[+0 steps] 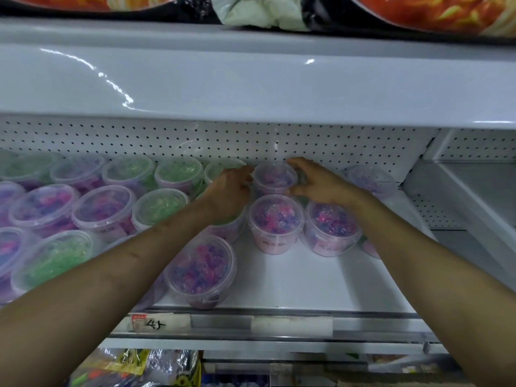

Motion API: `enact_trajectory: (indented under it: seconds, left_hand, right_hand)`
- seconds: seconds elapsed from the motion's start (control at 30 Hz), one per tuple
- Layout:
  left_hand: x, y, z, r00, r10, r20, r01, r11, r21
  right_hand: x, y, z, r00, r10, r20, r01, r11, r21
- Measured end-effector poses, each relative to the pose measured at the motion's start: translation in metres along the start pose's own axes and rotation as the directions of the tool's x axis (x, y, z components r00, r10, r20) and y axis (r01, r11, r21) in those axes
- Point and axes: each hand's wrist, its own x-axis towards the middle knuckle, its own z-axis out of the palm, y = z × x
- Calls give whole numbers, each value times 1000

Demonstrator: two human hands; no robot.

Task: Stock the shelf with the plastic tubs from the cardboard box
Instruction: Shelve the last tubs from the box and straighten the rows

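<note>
Currently, the right fingers [296, 162] curl over the far rim and right wall of one pink-and-purple tub [275, 177], with the thumb set against its near right side. The left fingers are mostly hidden behind the back of the left hand [231, 191], but their tips meet the tub's left wall at the rim, so the tub is grasped from both sides. The right hand [318, 184] is arched, palm toward the tub.

The held tub stands upright, lid on, in the back row of the shelf [307, 277], just in front of the perforated back panel [167, 141]. Whether its base rests on the shelf cannot be told, as the nearer tubs hide it.

Just in front of it stand two like tubs side by side: the middle tub [276, 219] and the right-hand tub [332, 223], which lies under the right wrist. Another, the front tub [201, 268], sits tilted at the shelf's front edge, beneath the left forearm. A further pink tub [371, 178] stands behind the right hand, near the back panel.

Leftward, rows of green tubs [178, 171] and purple tubs [44, 208] fill the shelf, packed touching one another.

A price label [156, 322] with handwritten figures sits on the front rail. Above, a white upper shelf [251, 79] overhangs; below, packaged goods [134, 364] show.
</note>
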Motion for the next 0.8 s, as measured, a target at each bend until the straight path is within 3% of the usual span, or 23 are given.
enact_trajectory:
  seconds: [0.13, 0.27, 0.47, 0.67, 0.8]
  left_hand:
    - [1, 0, 1, 1000, -2, 27, 2, 1000, -3]
    - [-3, 0, 1, 999, -18, 40, 19, 1000, -9]
    - [-1, 3, 0, 998, -3, 65, 2, 1000, 9]
    - [-4, -1, 3, 999, 0, 32, 1, 1000, -13]
    - [-2, 0, -1, 1000, 13, 28, -12, 1000, -12]
  right_hand:
    - [-2, -3, -2, 997, -25, -80, 17, 995, -101]
    - [-3, -3, 1, 1000, -4, -23, 3, 1000, -26]
    - [0, -8, 1, 994, -45, -104, 27, 985, -171]
    - [2, -4, 4, 999, 45, -10, -45, 998, -32]
    - [5, -4, 0, 999, 3, -52, -11, 988, -152]
